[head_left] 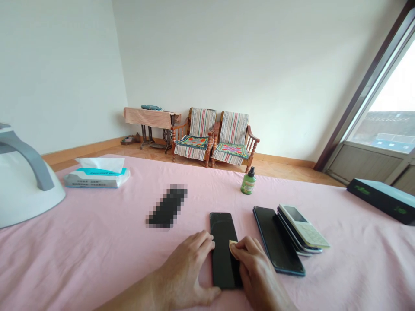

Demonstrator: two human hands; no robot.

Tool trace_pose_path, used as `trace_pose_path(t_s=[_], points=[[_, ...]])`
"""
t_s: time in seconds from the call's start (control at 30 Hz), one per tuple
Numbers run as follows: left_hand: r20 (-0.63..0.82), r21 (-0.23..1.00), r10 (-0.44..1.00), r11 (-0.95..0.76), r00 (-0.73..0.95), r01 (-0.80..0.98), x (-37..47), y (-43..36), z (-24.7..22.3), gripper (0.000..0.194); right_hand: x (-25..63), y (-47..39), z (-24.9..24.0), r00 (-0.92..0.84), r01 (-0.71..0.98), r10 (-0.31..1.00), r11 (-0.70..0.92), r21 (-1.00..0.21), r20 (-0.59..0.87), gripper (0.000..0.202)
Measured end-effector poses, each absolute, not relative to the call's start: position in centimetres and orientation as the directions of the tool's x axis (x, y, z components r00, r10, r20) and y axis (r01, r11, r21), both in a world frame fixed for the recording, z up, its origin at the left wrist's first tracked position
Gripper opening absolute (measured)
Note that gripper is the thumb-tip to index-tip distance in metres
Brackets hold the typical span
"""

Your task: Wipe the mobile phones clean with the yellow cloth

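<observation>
A black smartphone lies screen up on the pink cloth in front of me. My left hand steadies its left side, fingertips on the upper edge and thumb by the lower corner. Pinched in my right hand is a small pale-yellow pad, which touches the phone's screen on the right side. To the right lies another dark smartphone, beside a stack of phones topped by a white keypad phone. Left of the middle, a dark, pixelated flat object rests on the cloth.
A green spray bottle stands beyond the phones. At the left are a tissue pack and a white kettle with a grey handle. A black box sits at the right. Two wooden chairs stand against the far wall.
</observation>
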State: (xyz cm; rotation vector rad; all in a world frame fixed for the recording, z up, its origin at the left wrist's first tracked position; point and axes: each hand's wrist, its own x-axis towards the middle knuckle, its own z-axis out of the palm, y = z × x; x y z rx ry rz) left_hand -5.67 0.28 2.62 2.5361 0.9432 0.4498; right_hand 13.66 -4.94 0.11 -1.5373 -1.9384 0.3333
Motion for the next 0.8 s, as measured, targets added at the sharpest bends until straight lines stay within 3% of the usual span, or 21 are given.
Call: trace_pose_path(t_s=[0.33,0.8], points=[[0.142,0.486,0.687,-0.676,0.712,0.555,-5.6,0.3,2.9,0.067,13.1,3.0,0.7,-0.093,0.866,0.927,0.255,-0.429,0.363,0.035],[0.139,0.485,0.685,-0.677,0.715,0.554,-5.6,0.4,2.9,0.066,12.6,4.4,-0.9,-0.141,0.807,0.894,0.352,-0.474,0.424,0.035]])
